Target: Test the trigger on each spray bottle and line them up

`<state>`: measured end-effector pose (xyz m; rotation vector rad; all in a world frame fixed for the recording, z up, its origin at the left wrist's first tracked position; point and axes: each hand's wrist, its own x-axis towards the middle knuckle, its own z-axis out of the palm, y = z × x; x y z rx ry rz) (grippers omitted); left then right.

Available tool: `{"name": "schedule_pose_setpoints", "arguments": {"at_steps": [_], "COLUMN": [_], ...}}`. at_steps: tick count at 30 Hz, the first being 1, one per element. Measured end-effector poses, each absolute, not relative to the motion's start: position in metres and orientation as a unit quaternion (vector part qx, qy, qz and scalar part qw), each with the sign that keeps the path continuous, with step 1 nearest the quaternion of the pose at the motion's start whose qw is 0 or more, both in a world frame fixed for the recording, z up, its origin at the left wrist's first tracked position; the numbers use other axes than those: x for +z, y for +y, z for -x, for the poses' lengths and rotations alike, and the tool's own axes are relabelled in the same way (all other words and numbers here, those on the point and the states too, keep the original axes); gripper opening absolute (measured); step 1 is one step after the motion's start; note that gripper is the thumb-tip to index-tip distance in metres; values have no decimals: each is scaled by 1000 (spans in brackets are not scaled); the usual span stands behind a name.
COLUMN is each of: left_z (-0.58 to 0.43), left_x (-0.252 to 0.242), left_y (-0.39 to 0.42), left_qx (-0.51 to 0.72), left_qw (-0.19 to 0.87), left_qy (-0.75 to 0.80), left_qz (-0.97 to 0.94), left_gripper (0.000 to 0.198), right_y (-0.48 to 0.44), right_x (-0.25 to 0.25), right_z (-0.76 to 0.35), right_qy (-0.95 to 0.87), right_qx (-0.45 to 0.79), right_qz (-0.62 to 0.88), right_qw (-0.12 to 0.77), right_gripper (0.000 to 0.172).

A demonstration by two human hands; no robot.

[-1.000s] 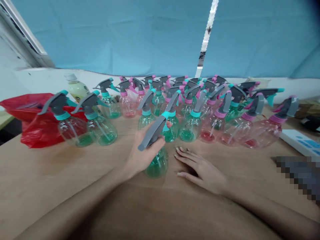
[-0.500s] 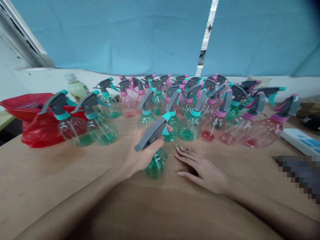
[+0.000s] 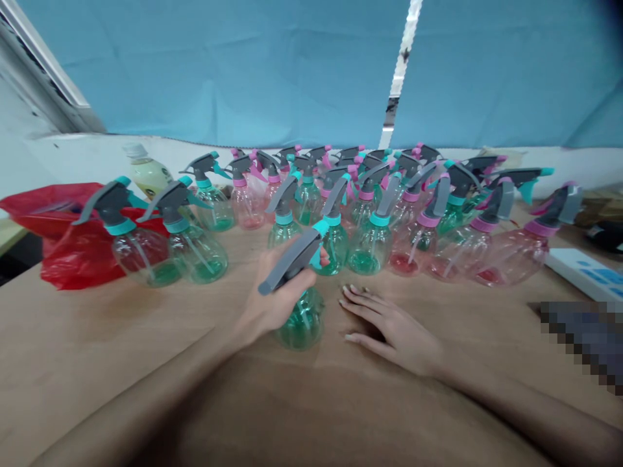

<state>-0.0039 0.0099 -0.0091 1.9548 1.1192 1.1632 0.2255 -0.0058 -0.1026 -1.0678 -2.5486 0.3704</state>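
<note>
My left hand [image 3: 272, 292] is wrapped round the neck and trigger of a green spray bottle [image 3: 302, 324] with a grey and turquoise head. The bottle is at the middle of the wooden table [image 3: 233, 402], its head tilted up to the right; my fingers hide its collar. Palm down on the tabletop, my right hand [image 3: 389, 324] rests to the right of that bottle, fingers stretched out and holding nothing. Just beyond my hands stand more spray bottles, among them a green one [image 3: 370, 253] and a pink one [image 3: 409, 256].
Two green spray bottles [image 3: 197, 259] stand at the left, beside a red plastic bag [image 3: 73, 259] and a capped pale bottle [image 3: 148, 170]. Several pink and green sprayers crowd the back. At the right are a white and blue box [image 3: 586, 272] and a pixelated dark item [image 3: 584, 337].
The spray bottle in my left hand has shifted very slightly left, its head dipping a little. My right hand stays where it was.
</note>
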Motion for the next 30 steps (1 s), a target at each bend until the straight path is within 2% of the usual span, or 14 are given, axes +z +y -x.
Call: {"name": "schedule_pose_setpoints", "arguments": {"at_steps": [9, 12, 17, 19, 25, 30], "left_z": [-1, 0, 0, 0, 1, 0], "left_x": [-6, -7, -8, -8, -9, -9], "left_y": [6, 6, 5, 5, 6, 5], "left_qx": [454, 447, 444, 447, 447, 448], "left_qw": [286, 285, 283, 281, 284, 294], "left_qy": [442, 447, 457, 459, 461, 454], "left_qz": [-719, -721, -717, -715, -712, -712], "left_gripper": [37, 32, 11, 10, 13, 24], "right_y": [-5, -5, -6, -6, -6, -6], "right_x": [-104, -103, -103, -103, -103, -103], "right_z": [-226, -226, -226, -226, -226, -226], "right_qy": [-902, -902, -900, -900, -899, -899], "right_qx": [123, 125, 129, 130, 135, 135], "right_qz": [376, 377, 378, 379, 376, 378], "right_qw": [170, 171, 174, 171, 178, 173], "right_gripper": [59, 60, 59, 59, 59, 59]}}
